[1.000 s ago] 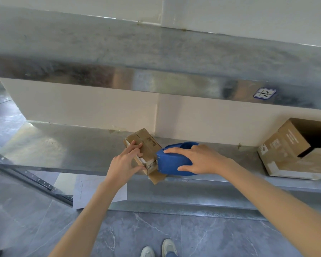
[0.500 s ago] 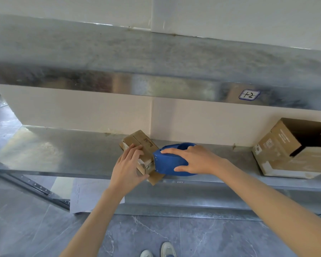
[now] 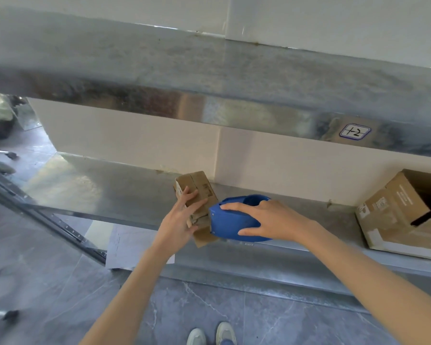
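Note:
A small brown cardboard box (image 3: 197, 186) lies tilted at the front edge of a metal shelf (image 3: 125, 192). My left hand (image 3: 178, 221) holds its near end, fingers on top and thumb underneath. Pressed against the box's right side is a blue tape dispenser (image 3: 230, 220). My right hand (image 3: 271, 221) grips the dispenser from the right, fingers over its top and thumb along its lower side.
A larger open cardboard box (image 3: 401, 212) lies on its side at the shelf's right end. An upper metal shelf (image 3: 209, 78) with a label reading 12 (image 3: 354, 131) overhangs. A sheet of paper (image 3: 125, 245) hangs below the shelf. Grey tiled floor and my shoes (image 3: 212, 334) lie beneath.
My view has shifted a little, while both hands stay on the small box and the dispenser. My left fingers have slid slightly along the box top.

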{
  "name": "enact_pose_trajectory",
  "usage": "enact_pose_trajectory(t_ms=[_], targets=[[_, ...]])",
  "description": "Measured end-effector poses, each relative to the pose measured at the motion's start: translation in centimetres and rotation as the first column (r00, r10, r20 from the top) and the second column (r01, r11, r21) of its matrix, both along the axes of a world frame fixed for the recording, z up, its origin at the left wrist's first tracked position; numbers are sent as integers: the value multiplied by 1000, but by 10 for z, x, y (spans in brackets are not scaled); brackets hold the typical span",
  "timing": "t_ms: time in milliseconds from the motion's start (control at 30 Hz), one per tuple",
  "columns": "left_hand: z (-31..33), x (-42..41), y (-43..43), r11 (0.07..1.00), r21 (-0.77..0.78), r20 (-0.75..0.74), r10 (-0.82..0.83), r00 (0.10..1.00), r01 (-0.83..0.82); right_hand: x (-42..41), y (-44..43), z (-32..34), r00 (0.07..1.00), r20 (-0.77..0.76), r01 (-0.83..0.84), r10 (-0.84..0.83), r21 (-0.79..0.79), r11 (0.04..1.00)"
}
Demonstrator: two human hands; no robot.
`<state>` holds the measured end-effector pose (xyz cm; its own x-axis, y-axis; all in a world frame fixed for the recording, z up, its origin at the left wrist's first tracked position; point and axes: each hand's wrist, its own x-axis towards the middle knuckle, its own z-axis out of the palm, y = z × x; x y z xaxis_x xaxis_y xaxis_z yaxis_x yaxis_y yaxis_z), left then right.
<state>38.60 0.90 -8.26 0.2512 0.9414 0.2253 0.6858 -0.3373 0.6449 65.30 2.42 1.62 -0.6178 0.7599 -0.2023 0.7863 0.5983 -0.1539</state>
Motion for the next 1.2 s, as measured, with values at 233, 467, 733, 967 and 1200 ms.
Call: enact_pose_trajectory(t_ms=[233, 467, 733, 967, 1200], targets=[[-6, -17, -9, 996, -34, 136, 82, 987, -78, -30, 7, -5, 994, 15, -108, 107, 79, 991], [-6, -18, -5, 999, -29, 38, 41, 998, -39, -13, 14, -9, 992, 43, -119, 116, 83, 989], [-5, -16, -5, 995, -76, 94, 73, 993, -66, 35, 25, -5, 996, 94, 4, -12, 83, 997], [-4, -15, -6, 994, -80, 99, 83, 992, -75, 29, 21, -9, 995, 80, 49, -57, 95, 994], [-3, -13, -7, 993, -86, 130, 95, 987, -84, 7, 20, -18, 986, 113, 107, -120, 116, 987]])
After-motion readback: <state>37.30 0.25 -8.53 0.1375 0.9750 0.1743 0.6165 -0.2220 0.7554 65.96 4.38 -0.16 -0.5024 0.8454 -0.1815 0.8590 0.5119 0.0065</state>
